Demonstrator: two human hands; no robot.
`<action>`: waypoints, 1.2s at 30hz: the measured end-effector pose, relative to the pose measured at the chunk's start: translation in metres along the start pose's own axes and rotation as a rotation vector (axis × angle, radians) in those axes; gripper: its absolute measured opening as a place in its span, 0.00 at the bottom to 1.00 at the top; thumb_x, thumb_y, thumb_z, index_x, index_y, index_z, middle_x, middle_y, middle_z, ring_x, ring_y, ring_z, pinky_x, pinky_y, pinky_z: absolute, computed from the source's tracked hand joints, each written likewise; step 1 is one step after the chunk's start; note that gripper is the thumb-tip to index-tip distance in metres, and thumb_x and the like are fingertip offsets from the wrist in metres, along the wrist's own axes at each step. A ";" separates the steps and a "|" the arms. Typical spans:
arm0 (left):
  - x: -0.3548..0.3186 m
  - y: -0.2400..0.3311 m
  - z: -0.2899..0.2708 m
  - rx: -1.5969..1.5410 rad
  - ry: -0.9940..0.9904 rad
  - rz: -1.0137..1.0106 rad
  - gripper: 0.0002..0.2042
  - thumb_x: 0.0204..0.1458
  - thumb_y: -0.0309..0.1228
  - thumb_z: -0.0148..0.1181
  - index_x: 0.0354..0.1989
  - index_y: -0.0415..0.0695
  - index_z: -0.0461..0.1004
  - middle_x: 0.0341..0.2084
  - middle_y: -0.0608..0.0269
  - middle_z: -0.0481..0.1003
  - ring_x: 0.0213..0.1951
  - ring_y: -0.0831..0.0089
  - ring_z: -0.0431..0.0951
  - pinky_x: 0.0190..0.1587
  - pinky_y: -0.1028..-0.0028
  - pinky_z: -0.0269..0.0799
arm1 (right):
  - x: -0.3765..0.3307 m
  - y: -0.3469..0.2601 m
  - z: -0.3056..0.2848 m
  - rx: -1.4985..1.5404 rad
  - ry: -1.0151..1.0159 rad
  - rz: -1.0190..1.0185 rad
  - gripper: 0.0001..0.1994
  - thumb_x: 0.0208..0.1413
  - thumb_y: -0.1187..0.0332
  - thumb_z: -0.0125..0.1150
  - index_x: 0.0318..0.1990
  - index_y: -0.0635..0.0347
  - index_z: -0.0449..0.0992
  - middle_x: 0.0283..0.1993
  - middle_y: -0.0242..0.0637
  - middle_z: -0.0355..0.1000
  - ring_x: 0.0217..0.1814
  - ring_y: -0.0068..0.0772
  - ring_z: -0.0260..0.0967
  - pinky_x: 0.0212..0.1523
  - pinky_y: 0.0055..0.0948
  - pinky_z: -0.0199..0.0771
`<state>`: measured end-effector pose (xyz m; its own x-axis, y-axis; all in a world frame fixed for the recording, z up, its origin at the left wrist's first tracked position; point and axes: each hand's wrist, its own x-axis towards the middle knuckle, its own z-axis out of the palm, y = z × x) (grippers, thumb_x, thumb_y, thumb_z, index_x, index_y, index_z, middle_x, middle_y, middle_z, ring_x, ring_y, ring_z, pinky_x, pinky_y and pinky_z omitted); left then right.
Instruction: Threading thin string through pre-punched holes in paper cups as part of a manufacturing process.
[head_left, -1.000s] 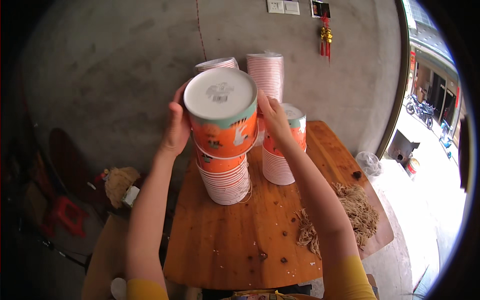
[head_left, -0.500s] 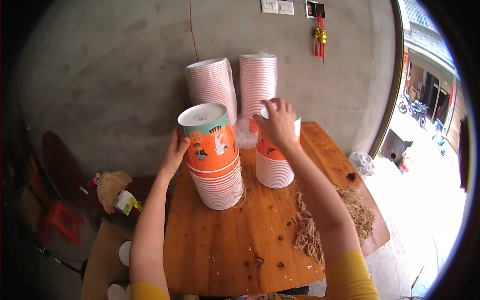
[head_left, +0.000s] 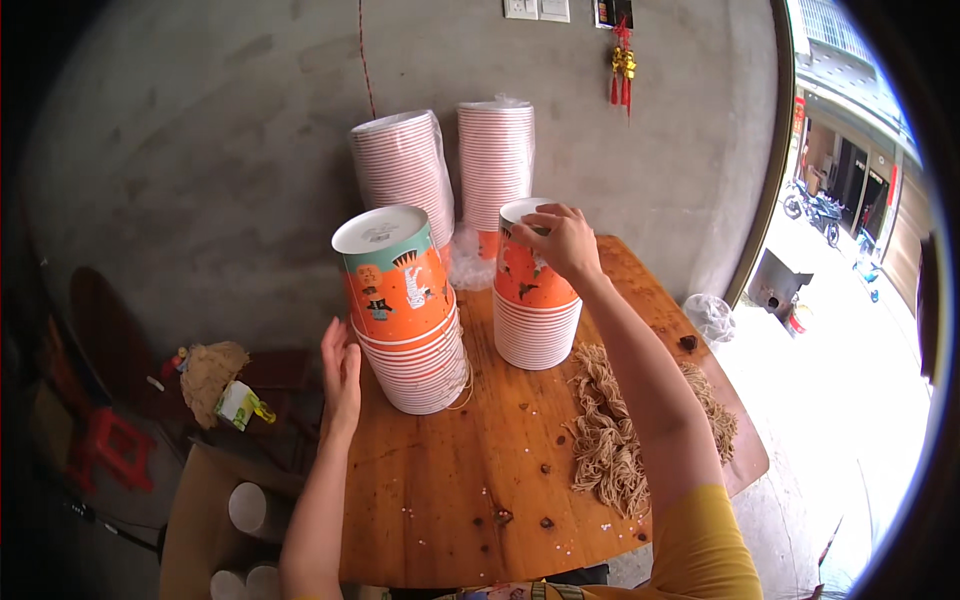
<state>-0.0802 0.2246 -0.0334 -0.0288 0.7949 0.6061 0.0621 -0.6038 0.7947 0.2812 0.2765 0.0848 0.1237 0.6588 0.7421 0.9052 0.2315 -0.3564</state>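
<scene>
Two stacks of upside-down paper buckets stand on a wooden table (head_left: 450,530). The left stack (head_left: 400,290) shows an orange and teal printed bucket on top, with white rims layered below. Beside its lower left side is my left hand (head_left: 342,380), open, fingers stretched upward. My right hand (head_left: 562,243) is at the top of the right stack (head_left: 537,335), thumb and fingers closed at the edge of the top paper bucket (head_left: 520,262). Part of that bucket is hidden behind the hand. Loose string (head_left: 466,385) hangs by the left stack.
Two plastic-wrapped bucket stacks (head_left: 405,170) (head_left: 495,165) stand against the grey wall. A bundle of tan twine (head_left: 608,450) lies under my right forearm. At lower left, a cardboard box (head_left: 195,520) holds white buckets. A red stool (head_left: 113,450) is farther left.
My left hand has come off the left stack and dropped lower beside it. My right hand has gone from above the right stack to the top bucket's edge. The whole view has shifted slightly.
</scene>
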 end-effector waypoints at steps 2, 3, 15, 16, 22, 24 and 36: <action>-0.015 -0.004 -0.001 0.073 0.070 0.026 0.25 0.64 0.35 0.46 0.66 0.40 0.53 0.64 0.51 0.58 0.65 0.62 0.58 0.66 0.64 0.51 | 0.004 -0.002 -0.006 0.012 0.008 -0.016 0.21 0.48 0.42 0.62 0.41 0.44 0.84 0.48 0.32 0.75 0.56 0.39 0.66 0.55 0.44 0.68; -0.022 -0.006 -0.001 0.146 0.139 0.051 0.23 0.64 0.34 0.46 0.65 0.39 0.55 0.62 0.51 0.59 0.64 0.63 0.59 0.65 0.64 0.52 | 0.007 -0.004 -0.011 0.023 0.016 -0.031 0.20 0.49 0.43 0.61 0.41 0.44 0.84 0.46 0.33 0.75 0.55 0.41 0.67 0.54 0.42 0.69; -0.042 0.084 0.084 0.036 -0.107 0.346 0.23 0.57 0.26 0.54 0.61 0.37 0.60 0.56 0.54 0.63 0.54 0.65 0.66 0.57 0.67 0.61 | -0.052 -0.051 -0.120 0.347 0.607 -0.215 0.14 0.50 0.64 0.67 0.46 0.51 0.79 0.54 0.35 0.71 0.57 0.43 0.60 0.55 0.37 0.64; -0.042 0.102 0.103 -0.013 -0.172 0.328 0.24 0.58 0.27 0.55 0.62 0.37 0.58 0.57 0.54 0.63 0.55 0.64 0.66 0.59 0.67 0.60 | -0.075 -0.049 -0.124 0.522 0.562 -0.157 0.15 0.55 0.66 0.61 0.50 0.55 0.76 0.54 0.35 0.70 0.54 0.37 0.63 0.53 0.34 0.66; -0.095 0.150 0.135 -0.311 -0.314 0.004 0.12 0.63 0.26 0.47 0.54 0.38 0.60 0.44 0.66 0.68 0.41 0.81 0.67 0.43 0.78 0.67 | -0.211 -0.045 -0.121 1.056 0.052 0.398 0.24 0.68 0.53 0.41 0.59 0.64 0.66 0.57 0.36 0.67 0.58 0.27 0.64 0.57 0.28 0.64; -0.110 0.146 0.121 -0.078 -0.330 0.052 0.08 0.63 0.25 0.48 0.48 0.38 0.64 0.35 0.61 0.70 0.32 0.76 0.67 0.34 0.73 0.66 | -0.232 -0.012 -0.128 1.019 -0.211 0.374 0.22 0.68 0.55 0.42 0.56 0.65 0.69 0.52 0.36 0.71 0.54 0.27 0.68 0.57 0.30 0.66; -0.149 0.143 0.093 0.765 -0.606 0.355 0.06 0.52 0.25 0.58 0.36 0.40 0.68 0.26 0.54 0.74 0.29 0.55 0.76 0.34 0.60 0.71 | -0.296 0.042 -0.145 -0.076 -0.564 -0.293 0.08 0.46 0.73 0.61 0.36 0.51 0.75 0.37 0.32 0.67 0.45 0.36 0.67 0.40 0.34 0.75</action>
<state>0.0261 0.0254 -0.0136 0.6080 0.6036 0.5158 0.5919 -0.7776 0.2122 0.3413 -0.0129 -0.0674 -0.3477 0.8561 0.3823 0.8979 0.4214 -0.1269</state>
